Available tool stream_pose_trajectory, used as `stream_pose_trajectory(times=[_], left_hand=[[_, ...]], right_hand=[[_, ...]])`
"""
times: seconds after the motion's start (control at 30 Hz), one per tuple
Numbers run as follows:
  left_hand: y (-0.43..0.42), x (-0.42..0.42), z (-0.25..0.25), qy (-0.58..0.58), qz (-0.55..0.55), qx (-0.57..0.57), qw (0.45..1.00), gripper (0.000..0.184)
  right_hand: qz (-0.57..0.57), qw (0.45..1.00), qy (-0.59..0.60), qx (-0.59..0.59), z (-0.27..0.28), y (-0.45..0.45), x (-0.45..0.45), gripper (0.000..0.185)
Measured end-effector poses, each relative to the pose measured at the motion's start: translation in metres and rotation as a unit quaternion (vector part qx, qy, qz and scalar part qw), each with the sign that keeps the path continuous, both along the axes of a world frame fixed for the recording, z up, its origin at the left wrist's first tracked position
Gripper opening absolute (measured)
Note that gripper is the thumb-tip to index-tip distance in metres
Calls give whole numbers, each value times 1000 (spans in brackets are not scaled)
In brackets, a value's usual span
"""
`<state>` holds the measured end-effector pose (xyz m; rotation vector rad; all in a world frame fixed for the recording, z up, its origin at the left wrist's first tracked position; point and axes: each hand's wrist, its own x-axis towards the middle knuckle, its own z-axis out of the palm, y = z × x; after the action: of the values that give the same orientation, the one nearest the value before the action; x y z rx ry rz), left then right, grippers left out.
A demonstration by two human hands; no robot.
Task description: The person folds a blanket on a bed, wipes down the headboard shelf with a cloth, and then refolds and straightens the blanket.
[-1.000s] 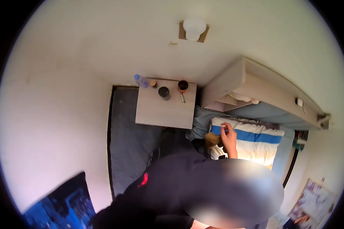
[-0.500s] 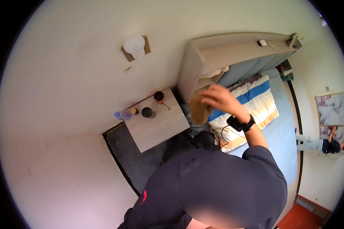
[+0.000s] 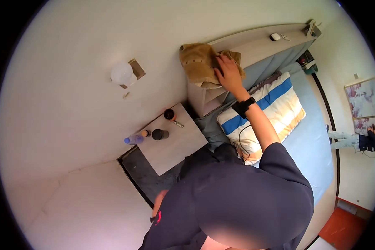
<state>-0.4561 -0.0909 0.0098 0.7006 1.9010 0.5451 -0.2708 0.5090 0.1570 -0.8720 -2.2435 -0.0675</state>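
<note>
Over the headboard (image 3: pixel 258 52); brown cloth (image 3: pixel 198 60).

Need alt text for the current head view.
A person's right hand rests on a brown cloth lying over one end of a headboard shelf; the left hand is partly hidden beside the dark shirt. Lower in view are a bed with a striped pillow and a small table holding a bottle.

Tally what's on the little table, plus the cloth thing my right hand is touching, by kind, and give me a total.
Bottle: 1
Other containers: 3 (small tan-and-dark container, black container, reddish cup)
Slim silvery item: 1
Brown cloth piece: 1
Total: 6
</note>
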Motion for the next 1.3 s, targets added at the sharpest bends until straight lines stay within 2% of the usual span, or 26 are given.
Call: stream_pose_trajectory(times=[0.03, 0.1, 0.17, 0.2, 0.23, 0.27, 0.37, 0.4, 0.43, 0.5, 0.53, 0.57, 0.63, 0.67, 0.7, 0.77, 1.0, 1.07, 1.3], left_hand=[[25, -13, 10, 43, -22, 28, 998, 27], [100, -37, 44, 134, -57, 81, 986, 25], [194, -42, 101, 209, -96, 174, 958, 22], [239, -39, 117, 282, -134, 279, 908, 20], [290, -28, 148, 295, -136, 376, 868, 20], [327, -15, 167, 343, -144, 376, 848, 23], [434, 44, 231, 398, -210, 483, 751, 30], [461, 65, 239, 426, -230, 505, 715, 33], [484, 82, 237, 424, -233, 509, 712, 33], [522, 106, 218, 547, -227, 442, 674, 33], [534, 109, 195, 540, -241, 386, 708, 44], [543, 112, 172, 540, -243, 390, 705, 44], [558, 119, 136, 467, -246, 328, 784, 52], [564, 125, 128, 380, -222, 376, 815, 57], [571, 132, 132, 380, -225, 375, 815, 57], [581, 150, 136, 474, -219, 368, 769, 59], [658, 203, 129, 492, -227, 348, 765, 61], [677, 221, 120, 503, -225, 390, 738, 61], [666, 211, 121, 491, -250, 397, 734, 61]], right_hand=[[-1, 1000, 4, -4, -5, -1, -6, 39], [26, 997, -63, 34, -16, 3, -13, 36], [22, 998, -64, 17, -15, 6, -11, 36], [46, 997, -65, 6, -13, 8, -8, 35], [70, 995, -66, -4, -12, 12, -3, 35], [65, 996, -66, -7, -11, 14, 2, 35], [101, 990, -84, -41, -8, 28, 16, 35], [120, 989, -78, -41, -9, 31, 19, 35], [139, 987, -72, -43, -9, 33, 24, 35], [145, 985, -78, -57, -8, 42, 35, 36], [157, 981, -84, -71, -6, 49, 42, 37], [153, 982, -82, -69, -6, 57, 51, 37], [136, 984, -92, -71, -6, 81, 71, 36], [134, 984, -90, -70, -6, 93, 79, 36], [154, 982, -89, -69, -6, 104, 86, 36], [173, 978, -89, -72, -7, 121, 100, 36], [154, 981, -107, -43, -9, 197, 156, 34], [143, 983, -108, -40, -8, 209, 169, 34], [-7, 995, -93, -18, -22, 189, 155, 40]])
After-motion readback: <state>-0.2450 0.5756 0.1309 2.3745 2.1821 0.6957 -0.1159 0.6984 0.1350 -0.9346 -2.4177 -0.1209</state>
